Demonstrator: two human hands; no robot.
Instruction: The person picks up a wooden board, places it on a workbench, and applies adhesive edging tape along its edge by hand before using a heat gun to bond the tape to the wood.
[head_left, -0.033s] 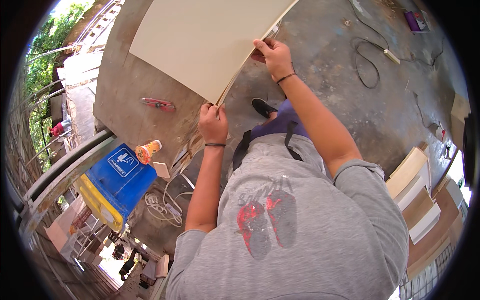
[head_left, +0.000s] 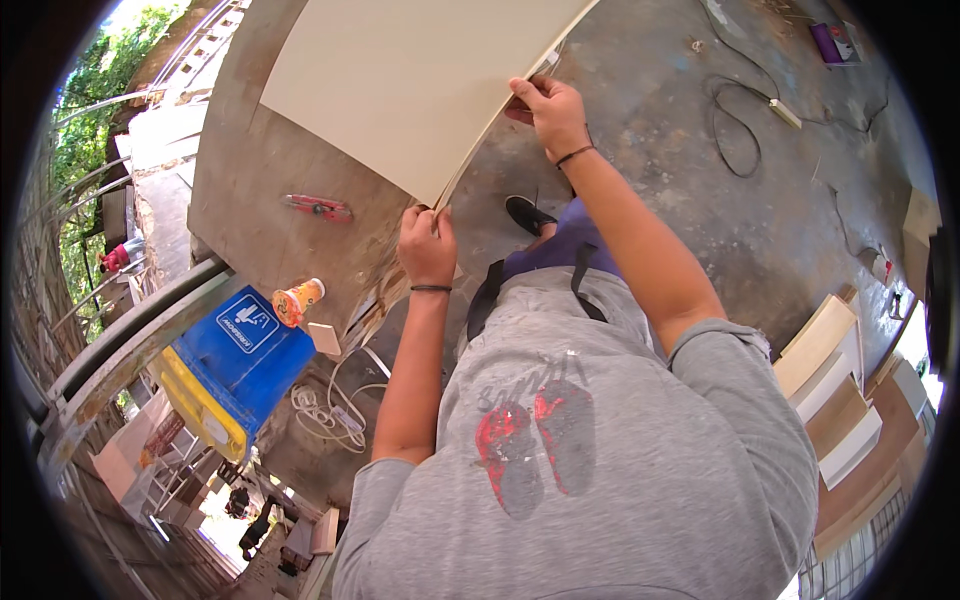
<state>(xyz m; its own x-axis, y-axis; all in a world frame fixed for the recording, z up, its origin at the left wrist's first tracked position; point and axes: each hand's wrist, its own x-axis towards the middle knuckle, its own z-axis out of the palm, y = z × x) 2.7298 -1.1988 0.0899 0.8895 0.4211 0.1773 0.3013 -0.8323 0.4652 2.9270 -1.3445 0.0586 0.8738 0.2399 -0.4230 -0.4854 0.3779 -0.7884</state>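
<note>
A large cream-white flat panel [head_left: 400,90] lies on a brown worktable, one corner pointing toward me. At that corner my left hand [head_left: 427,247] is closed, thumb and fingers pinching the edge. Farther along the same right-hand edge, my right hand [head_left: 548,112] pinches it between thumb and bent fingers. A thin, pale, strip-like line runs along the edge between the hands; whether it is separate from the panel I cannot tell. Left of the panel, a red utility knife [head_left: 318,207] rests on the worktable [head_left: 290,160].
A printed cup [head_left: 298,302] sits by a blue bin [head_left: 245,340] with a yellow rim at the left. White cable [head_left: 330,418] lies coiled below the table. On the concrete floor [head_left: 640,130] at the right are a black cord [head_left: 757,150] and stacked boards [head_left: 840,400].
</note>
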